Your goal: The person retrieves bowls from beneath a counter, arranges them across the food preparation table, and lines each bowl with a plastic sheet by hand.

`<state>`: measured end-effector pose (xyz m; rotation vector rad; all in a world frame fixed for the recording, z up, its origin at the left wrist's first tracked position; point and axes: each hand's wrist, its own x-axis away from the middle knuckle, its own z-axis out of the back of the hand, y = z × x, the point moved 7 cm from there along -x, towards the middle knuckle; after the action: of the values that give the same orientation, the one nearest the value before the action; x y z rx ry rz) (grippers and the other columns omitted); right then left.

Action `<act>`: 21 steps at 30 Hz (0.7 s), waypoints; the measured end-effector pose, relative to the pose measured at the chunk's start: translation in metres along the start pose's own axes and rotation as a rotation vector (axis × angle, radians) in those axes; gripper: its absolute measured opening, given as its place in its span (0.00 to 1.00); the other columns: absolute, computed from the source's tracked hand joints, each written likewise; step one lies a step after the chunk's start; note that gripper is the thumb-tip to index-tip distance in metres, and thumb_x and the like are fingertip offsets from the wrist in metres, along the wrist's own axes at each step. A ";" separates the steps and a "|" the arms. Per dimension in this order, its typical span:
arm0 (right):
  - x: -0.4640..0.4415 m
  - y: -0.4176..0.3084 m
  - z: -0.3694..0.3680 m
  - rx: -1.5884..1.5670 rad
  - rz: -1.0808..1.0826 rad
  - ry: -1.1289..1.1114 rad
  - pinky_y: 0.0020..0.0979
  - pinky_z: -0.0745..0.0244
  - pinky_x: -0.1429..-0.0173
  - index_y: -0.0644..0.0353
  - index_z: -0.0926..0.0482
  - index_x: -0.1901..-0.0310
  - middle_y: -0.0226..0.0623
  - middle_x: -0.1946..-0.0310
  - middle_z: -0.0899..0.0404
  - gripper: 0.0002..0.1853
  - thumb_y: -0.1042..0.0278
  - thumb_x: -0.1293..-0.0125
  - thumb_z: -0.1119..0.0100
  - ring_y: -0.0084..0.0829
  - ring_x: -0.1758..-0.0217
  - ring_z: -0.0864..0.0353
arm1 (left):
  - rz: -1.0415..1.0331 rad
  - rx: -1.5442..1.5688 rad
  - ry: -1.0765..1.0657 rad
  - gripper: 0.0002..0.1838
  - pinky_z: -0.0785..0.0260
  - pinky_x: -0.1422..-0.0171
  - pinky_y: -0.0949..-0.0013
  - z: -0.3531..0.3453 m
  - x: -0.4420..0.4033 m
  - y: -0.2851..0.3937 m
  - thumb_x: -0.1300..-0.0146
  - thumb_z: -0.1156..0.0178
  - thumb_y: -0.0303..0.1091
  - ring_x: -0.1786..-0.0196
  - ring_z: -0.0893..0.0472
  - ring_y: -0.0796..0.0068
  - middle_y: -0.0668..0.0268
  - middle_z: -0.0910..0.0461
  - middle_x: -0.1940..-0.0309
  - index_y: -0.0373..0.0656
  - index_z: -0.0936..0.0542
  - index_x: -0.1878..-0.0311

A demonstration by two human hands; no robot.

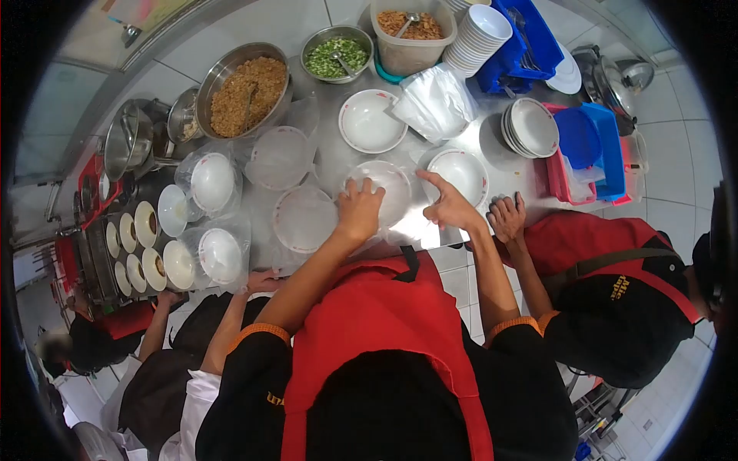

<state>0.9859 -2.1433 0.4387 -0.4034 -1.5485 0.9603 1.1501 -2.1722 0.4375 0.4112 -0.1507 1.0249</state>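
Note:
My left hand (360, 210) rests on the left side of a round dish covered in clear plastic (393, 192), fingers spread and bent downward. My right hand (452, 203) is at the lower left of a bare white bowl (465, 175), its index finger stretched out near the rim and its other fingers partly curled. I see nothing held in it. Another white bowl (372, 121) with red marks stands behind my left hand, beside a stack of clear plastic bags (436, 104). More plastic-covered dishes (305, 220) lie to the left.
At the back are a pan of brown food (247, 96), a bowl of chopped greens (336, 58) and a tub of brown bits (411, 31). Stacked bowls (534, 129) and blue and pink baskets (607, 157) stand right. A co-worker's hand (507, 219) touches the right table edge.

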 end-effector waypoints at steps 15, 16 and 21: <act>0.021 -0.030 0.106 0.148 0.425 0.807 0.28 0.26 0.59 0.62 0.28 0.46 0.43 0.56 0.26 0.27 0.76 0.53 0.39 0.31 0.66 0.23 | 0.040 -0.024 -0.066 0.31 0.40 0.39 0.42 -0.023 0.005 0.023 0.45 0.38 0.38 0.36 0.40 0.46 0.55 0.41 0.36 0.46 0.35 0.38; 0.020 -0.030 0.122 0.191 0.446 0.893 0.29 0.26 0.59 0.63 0.27 0.48 0.43 0.56 0.26 0.26 0.76 0.53 0.39 0.31 0.67 0.23 | 0.081 -0.097 0.003 0.30 0.41 0.38 0.41 -0.030 0.004 0.016 0.44 0.39 0.37 0.34 0.42 0.45 0.55 0.42 0.35 0.46 0.35 0.37; -0.001 -0.054 0.139 0.576 0.696 0.928 0.39 0.28 0.54 0.63 0.25 0.52 0.46 0.57 0.24 0.21 0.77 0.53 0.41 0.45 0.63 0.24 | 0.071 -0.114 0.054 0.29 0.41 0.38 0.43 -0.033 0.001 0.008 0.44 0.40 0.37 0.33 0.42 0.45 0.55 0.40 0.36 0.46 0.35 0.38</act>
<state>0.8698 -2.2241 0.4861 -0.8401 -0.2410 1.4092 1.1417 -2.1548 0.4095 0.2758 -0.1760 1.0908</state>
